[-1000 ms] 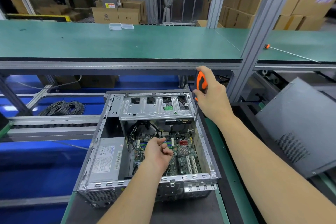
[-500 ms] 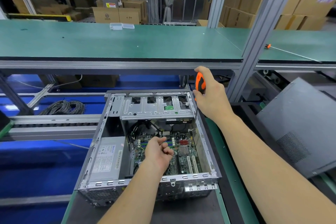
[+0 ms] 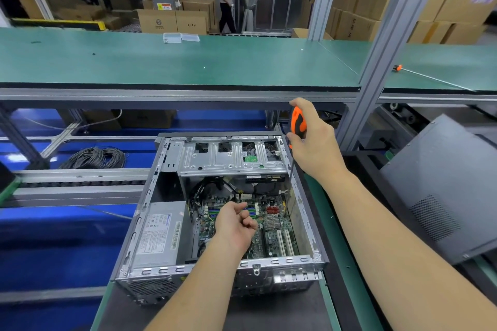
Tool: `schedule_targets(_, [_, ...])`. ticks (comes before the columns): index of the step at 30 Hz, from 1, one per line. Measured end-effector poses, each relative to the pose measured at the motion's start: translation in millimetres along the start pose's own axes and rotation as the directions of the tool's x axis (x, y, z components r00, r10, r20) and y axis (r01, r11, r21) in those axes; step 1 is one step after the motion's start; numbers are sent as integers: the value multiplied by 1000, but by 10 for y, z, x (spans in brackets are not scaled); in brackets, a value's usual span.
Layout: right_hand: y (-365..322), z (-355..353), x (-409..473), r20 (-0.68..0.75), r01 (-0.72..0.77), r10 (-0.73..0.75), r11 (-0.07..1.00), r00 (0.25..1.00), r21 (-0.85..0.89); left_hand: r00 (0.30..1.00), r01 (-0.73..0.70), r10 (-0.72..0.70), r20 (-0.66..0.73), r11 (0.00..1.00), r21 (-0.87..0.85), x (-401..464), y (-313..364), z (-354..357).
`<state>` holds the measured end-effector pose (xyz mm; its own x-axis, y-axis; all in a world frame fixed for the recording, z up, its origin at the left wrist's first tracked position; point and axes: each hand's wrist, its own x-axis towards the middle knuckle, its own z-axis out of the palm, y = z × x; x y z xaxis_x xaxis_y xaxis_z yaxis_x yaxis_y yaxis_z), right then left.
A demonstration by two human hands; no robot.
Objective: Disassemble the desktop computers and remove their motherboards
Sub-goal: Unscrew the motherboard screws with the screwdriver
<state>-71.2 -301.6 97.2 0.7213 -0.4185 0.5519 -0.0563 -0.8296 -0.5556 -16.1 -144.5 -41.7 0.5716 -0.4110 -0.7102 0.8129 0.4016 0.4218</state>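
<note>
Right now my right hand (image 3: 317, 142) grips a screwdriver (image 3: 298, 122) by its rubbery orange-and-black handle, thin shaft pointing down along the open steel case (image 3: 150, 223). My left hand (image 3: 235, 226) hovers with fingers curled, holding nothing, above the green motherboard (image 3: 274, 239).
</note>
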Motion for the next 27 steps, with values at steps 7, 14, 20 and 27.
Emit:
schedule_targets(7, [-9,24,-2,23,-8,8,1000,1000,-2,1000,1,-1,1,1000,0,-8,-1,-2])
schedule_targets(14, [-200,-127,190,-109,53,-67,990,992,-128,1000,1,-1,2,1000,-4,-18,-1,5])
schedule_targets(20, [-424,-287,451,274,82,159,711,949,-699,1000,0,0,9,1000,-4,-17,-3,7])
schedule_targets(27, [-624,-317,582,544,200,199,784,815,-588,1000,-3,3,6,1000,5,-35,0,3])
